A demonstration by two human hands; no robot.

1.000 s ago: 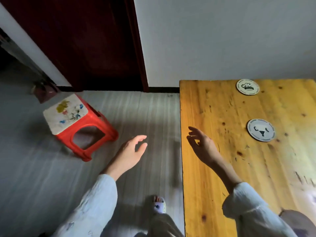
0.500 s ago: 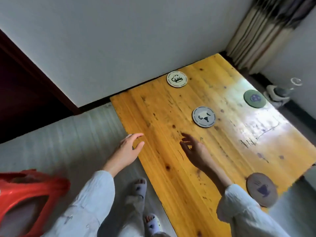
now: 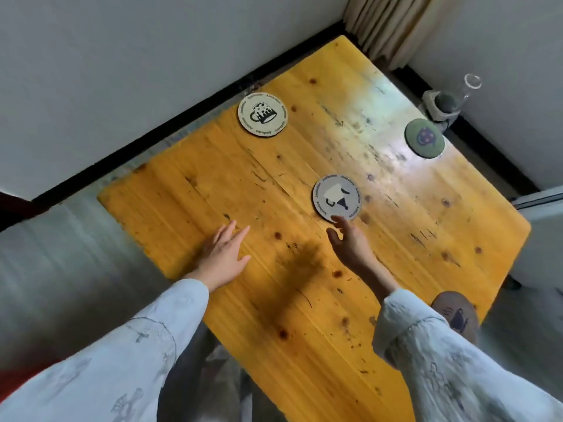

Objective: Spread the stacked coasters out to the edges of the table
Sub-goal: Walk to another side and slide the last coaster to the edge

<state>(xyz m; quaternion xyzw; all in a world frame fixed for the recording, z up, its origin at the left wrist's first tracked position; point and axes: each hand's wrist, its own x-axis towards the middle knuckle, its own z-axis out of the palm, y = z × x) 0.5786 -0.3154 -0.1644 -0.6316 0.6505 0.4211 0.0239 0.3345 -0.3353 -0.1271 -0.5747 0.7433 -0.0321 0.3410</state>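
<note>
A grey coaster (image 3: 337, 197) with a tipped cup drawing lies near the middle of the yellow wooden table (image 3: 243, 190). My right hand (image 3: 350, 243) hovers open just below it, its fingertips at the coaster's near rim. My left hand (image 3: 224, 254) is flat and open over the table near its left edge. A cream coaster (image 3: 262, 114) with a beer mug sits by the far edge. By the right edge lies a green coaster (image 3: 424, 137). A brown coaster (image 3: 455, 315) at the near right edge is partly hidden by my right sleeve.
A white wall with a black skirting runs along the table's far side. A curtain (image 3: 387, 22) hangs at the back right corner. A glass lamp chimney on a base (image 3: 447, 97) stands on the floor beyond the right edge. Grey floor lies to the left.
The view has swung right and over the table. Both hands have moved onto the table; my right hand has reached up to the grey coaster's near rim.
</note>
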